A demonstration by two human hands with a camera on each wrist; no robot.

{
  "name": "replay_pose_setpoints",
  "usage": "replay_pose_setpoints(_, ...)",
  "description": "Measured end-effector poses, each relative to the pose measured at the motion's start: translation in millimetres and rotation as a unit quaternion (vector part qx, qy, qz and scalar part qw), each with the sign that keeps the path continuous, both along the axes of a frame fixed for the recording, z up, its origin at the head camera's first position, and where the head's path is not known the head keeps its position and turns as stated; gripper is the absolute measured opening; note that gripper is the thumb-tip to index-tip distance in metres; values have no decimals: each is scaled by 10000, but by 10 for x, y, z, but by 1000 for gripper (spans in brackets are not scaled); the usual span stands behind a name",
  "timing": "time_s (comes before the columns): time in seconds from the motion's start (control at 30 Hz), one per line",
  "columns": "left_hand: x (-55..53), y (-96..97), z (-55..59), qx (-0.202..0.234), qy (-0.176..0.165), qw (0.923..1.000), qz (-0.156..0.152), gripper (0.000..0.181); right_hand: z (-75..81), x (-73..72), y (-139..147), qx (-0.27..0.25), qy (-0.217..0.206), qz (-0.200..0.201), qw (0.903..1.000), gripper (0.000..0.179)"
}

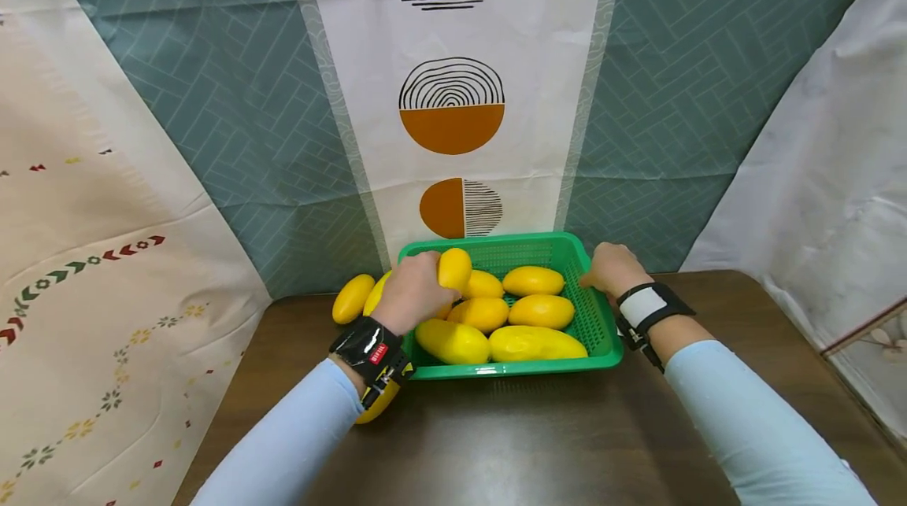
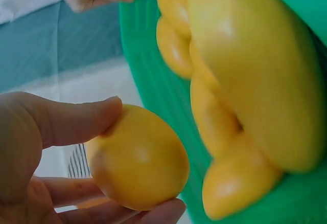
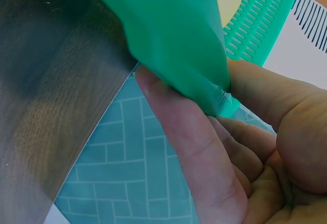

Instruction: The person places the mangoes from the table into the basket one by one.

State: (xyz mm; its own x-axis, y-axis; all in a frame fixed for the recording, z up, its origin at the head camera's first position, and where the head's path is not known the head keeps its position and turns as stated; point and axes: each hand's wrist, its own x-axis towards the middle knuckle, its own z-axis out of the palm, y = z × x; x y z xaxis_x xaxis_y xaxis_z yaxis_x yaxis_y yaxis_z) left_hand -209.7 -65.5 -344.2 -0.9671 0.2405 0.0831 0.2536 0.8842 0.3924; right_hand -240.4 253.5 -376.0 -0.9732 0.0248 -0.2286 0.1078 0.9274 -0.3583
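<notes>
My left hand (image 1: 413, 292) holds a yellow mango (image 1: 454, 270) above the left part of a green plastic basket (image 1: 524, 367). In the left wrist view, thumb and fingers pinch this mango (image 2: 140, 157) from opposite sides. The basket's right rim is gripped by my right hand (image 1: 615, 268); in the right wrist view its thumb and fingers close on the green rim (image 3: 173, 35). Inside the basket lie several yellow mangoes (image 1: 542, 311). Two longer yellow fruits (image 1: 537, 344) lie along its front side.
On the brown wooden table (image 1: 510, 443), a mango (image 1: 353, 299) lies left of the basket. Another yellow fruit (image 1: 383, 402) is partly hidden under my left wrist. A patterned cloth (image 1: 453, 34) hangs behind the table's back edge.
</notes>
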Motion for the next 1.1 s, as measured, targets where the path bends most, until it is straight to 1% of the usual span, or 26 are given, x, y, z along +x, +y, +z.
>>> replay_pose_setpoints(0.2, 3, 359, -132, -139, -38, 9978, -643, 39, -17, 6, -2, -22, -40, -22, 10000, 27)
replay_pose_setpoints(0.33, 16, 546, -207, -309, -70, 9948, -968, 36, -22, -7, -9, 17, -89, -39, 10000, 28)
replay_pose_setpoints(0.4, 20, 615, -234, -419, -80, 9933, -1072, 34, -21, -15, -17, 34, -87, -28, 10000, 28)
replay_pose_setpoints(0.5, 18, 690, -269, -597, -51, 9914, -1164, 37, -19, -26, -33, 35, -76, -32, 10000, 29)
replay_pose_setpoints(0.63, 16, 744, -305, -680, -99, 9894, -1276, 42, -11, -35, -52, 53, -106, -95, 9999, 30)
replay_pose_setpoints(0.7, 16, 752, -322, -735, -135, 9883, -1329, 45, -7, -37, -60, 70, -114, -101, 9999, 30)
replay_pose_setpoints(0.93, -2, 748, -376, -852, -252, 9867, -1363, 57, -2, -29, -45, 66, 87, 174, 9998, 28)
replay_pose_setpoints(1.1, -31, 769, -423, -911, -349, 9852, -1408, 63, 0, -25, -25, 37, 62, 95, 9999, 28)
